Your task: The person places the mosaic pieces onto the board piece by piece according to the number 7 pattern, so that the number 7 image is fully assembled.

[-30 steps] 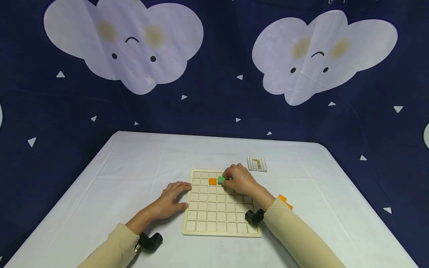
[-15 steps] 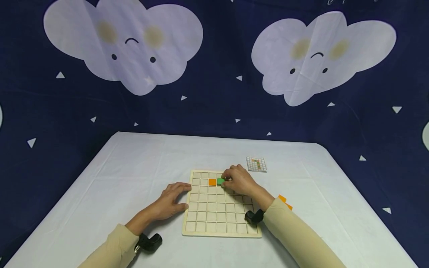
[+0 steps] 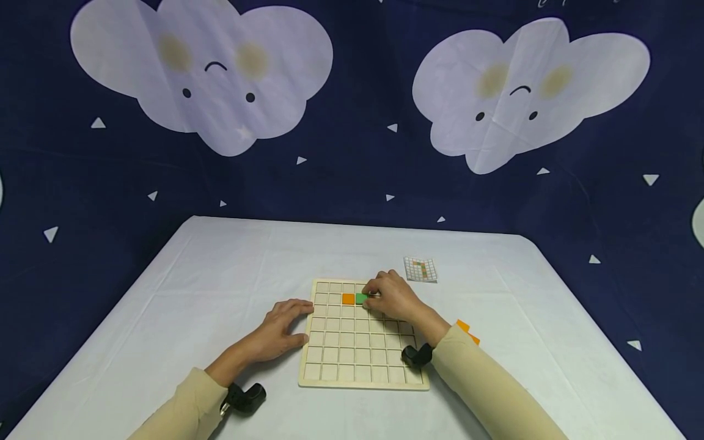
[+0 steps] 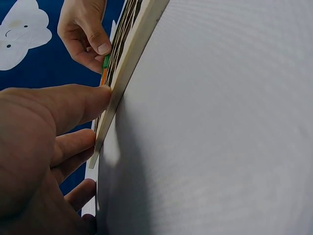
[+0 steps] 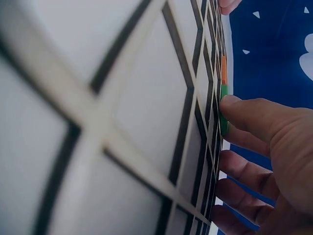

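Observation:
A pale wooden grid board (image 3: 363,385) lies on the white table. In one of its cells near the far edge sits an orange square tile (image 3: 348,299). Right beside it is a green square tile (image 3: 360,299), pinched between the thumb and finger of my right hand (image 3: 393,296); the right wrist view has the thumb on the green tile (image 5: 224,90). My left hand (image 3: 283,330) rests at the board's left edge, thumb and fingertips touching its side, as the left wrist view also shows. Part of the board is hidden under my right hand and wrist.
Beyond the board's far right corner lies a small card (image 3: 420,270) printted with a coloured grid pattern. Loose orange tiles (image 3: 463,325) lie to the right, partly behind my right sleeve. A dark blue cloth with clouds (image 3: 352,171) hangs behind the table (image 3: 236,256).
The green tile has moved slightly left and down in my right hand and now lies level beside the orange tile. My left hand has stayed at the board's edge.

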A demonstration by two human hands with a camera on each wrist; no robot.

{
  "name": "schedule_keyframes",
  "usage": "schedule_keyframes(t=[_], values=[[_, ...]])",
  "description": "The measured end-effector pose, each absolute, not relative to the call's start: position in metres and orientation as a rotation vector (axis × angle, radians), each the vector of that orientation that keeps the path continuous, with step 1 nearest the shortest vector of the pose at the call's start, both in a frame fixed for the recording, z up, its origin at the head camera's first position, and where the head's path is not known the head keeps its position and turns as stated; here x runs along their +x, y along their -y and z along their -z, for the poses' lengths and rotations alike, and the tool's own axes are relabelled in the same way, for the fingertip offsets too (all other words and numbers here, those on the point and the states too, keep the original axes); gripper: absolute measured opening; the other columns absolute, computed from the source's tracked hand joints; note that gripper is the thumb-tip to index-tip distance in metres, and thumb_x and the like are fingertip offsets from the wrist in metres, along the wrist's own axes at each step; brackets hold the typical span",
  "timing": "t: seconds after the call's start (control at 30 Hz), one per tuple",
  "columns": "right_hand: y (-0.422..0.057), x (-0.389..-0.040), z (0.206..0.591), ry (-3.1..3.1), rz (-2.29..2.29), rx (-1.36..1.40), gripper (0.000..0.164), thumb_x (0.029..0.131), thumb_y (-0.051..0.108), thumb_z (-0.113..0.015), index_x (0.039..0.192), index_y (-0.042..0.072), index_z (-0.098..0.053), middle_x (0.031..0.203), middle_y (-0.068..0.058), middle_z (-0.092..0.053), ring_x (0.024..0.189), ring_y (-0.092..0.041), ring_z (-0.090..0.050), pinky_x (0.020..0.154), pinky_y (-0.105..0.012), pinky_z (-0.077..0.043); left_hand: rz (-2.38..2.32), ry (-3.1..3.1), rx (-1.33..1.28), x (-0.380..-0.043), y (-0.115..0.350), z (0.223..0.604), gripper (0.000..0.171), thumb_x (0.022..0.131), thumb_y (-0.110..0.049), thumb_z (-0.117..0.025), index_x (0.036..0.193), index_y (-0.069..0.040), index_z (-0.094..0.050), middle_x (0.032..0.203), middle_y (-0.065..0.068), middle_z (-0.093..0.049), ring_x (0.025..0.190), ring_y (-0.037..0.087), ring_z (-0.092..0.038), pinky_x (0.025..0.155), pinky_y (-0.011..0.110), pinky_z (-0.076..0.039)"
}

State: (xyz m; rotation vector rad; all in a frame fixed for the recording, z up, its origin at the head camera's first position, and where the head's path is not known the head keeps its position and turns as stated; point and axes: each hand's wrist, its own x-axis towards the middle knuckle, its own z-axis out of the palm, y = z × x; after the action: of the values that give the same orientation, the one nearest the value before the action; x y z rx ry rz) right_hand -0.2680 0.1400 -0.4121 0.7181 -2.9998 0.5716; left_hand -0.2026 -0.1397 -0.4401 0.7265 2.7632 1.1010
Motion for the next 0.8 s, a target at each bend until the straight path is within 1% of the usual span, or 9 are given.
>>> schedule_keyframes(t=[0.27,0.57,0.8], values=[[-0.1403,-0.2686,0.4132,3.007,-0.572,0.715,0.024,0.077,0.029,-0.077,0.099,0.02,-0.074,0.095,0.004,-0.065,0.087,-0.015,-0.048,0.08,-0.035,-0.04,-1.108,-2.757,0.712,-0.2025,0.1393,0.4399,0.051,0.083,-0.017,-0.069,0.131,-0.008,-0.053,0.142,0.006,-0.045,0.134,0.033,-0.032,0.105,0.059,-0.021],[-0.141,-0.2672,0.4135,2.996,-0.58,0.702,0.027,0.077,0.029,-0.077,0.1,0.017,-0.073,0.091,0.003,-0.063,0.086,-0.015,-0.048,0.079,-0.033,-0.042,-1.111,-2.754,0.725,-0.2032,0.1396,0.441,0.051,0.084,-0.017,-0.069,0.131,-0.008,-0.052,0.142,0.005,-0.045,0.135,0.033,-0.031,0.107,0.059,-0.02],[-0.1417,-0.2624,0.4091,2.978,-0.605,0.688,0.028,0.079,0.028,-0.075,0.103,0.015,-0.072,0.091,0.001,-0.063,0.086,-0.014,-0.049,0.076,-0.031,-0.042,-1.121,-2.747,0.722,-0.2033,0.1399,0.4409,0.051,0.084,-0.018,-0.069,0.131,-0.009,-0.052,0.142,0.005,-0.045,0.134,0.033,-0.031,0.105,0.059,-0.021]])
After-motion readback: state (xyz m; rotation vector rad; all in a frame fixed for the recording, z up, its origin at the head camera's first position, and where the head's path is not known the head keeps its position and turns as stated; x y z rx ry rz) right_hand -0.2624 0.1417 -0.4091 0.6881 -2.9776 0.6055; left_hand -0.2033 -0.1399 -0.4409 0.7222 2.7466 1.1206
